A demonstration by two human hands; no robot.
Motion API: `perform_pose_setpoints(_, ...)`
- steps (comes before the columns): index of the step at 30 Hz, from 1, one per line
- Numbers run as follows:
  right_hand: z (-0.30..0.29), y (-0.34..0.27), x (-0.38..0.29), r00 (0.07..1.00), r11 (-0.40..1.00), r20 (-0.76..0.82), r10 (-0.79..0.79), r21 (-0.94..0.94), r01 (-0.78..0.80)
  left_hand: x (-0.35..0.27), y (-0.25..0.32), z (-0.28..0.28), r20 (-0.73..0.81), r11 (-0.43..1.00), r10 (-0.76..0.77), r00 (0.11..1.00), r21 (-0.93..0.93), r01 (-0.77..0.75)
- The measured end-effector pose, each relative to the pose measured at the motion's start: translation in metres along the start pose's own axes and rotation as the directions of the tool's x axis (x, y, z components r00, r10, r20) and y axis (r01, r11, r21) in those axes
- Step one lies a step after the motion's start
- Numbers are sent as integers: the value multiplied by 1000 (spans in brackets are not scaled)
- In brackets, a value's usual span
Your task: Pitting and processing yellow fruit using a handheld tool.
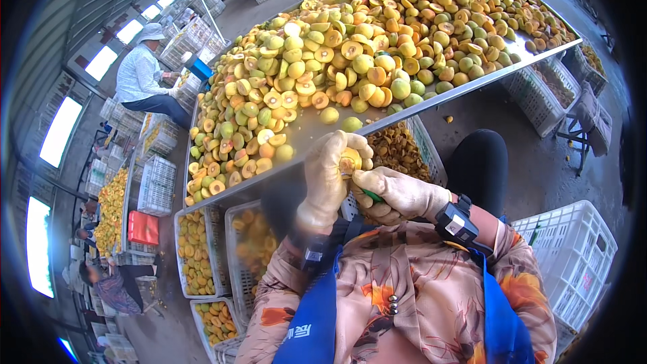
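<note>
Before my chest, over the near rim of a metal-topped table (323, 154), both gloved hands meet. My left hand (326, 177) is curled around a halved yellow peach (350, 161), its cut face partly showing. In my right hand (404, 193) is a green-handled tool (373, 195); its working end is hidden at the fruit, so I cannot tell its kind. My right thumb presses close to the peach's lower edge. Just beyond the rim, a heap of halved peaches (323, 55) covers much of the tabletop, with cut faces and stones visible on many.
Below the rim a crate (424, 146) holds brown-yellow scraps. Peach-filled crates (201, 258) stand at lower left, and a white plastic crate (566, 258) at right. A folding stool (589, 121) stands far right. A person in a hat (146, 71) sits at the table's left end.
</note>
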State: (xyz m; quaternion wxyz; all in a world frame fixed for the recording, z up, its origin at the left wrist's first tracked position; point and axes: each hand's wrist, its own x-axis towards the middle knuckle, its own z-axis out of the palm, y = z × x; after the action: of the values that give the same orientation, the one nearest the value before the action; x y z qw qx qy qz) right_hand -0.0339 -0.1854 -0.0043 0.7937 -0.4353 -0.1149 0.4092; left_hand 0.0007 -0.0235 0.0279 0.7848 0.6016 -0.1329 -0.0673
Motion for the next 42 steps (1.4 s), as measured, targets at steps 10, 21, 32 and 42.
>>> perform_pose_setpoints(10,-3,-16,-7,994,972,37,-106,-208,111,3,-2,22,-167,993,112,979,-9,-115)
perform_pose_setpoints(21,-12,-19,-12,998,992,59,1,-126,6,5,-5,24,-70,981,166,984,116,-157)
perform_pose_setpoints(32,-5,-23,-18,984,994,163,75,61,-86,20,18,19,348,803,242,906,452,-388)
perform_pose_setpoints(42,-35,1,-3,932,934,354,85,299,-198,22,-16,0,-43,967,-122,992,-229,109)
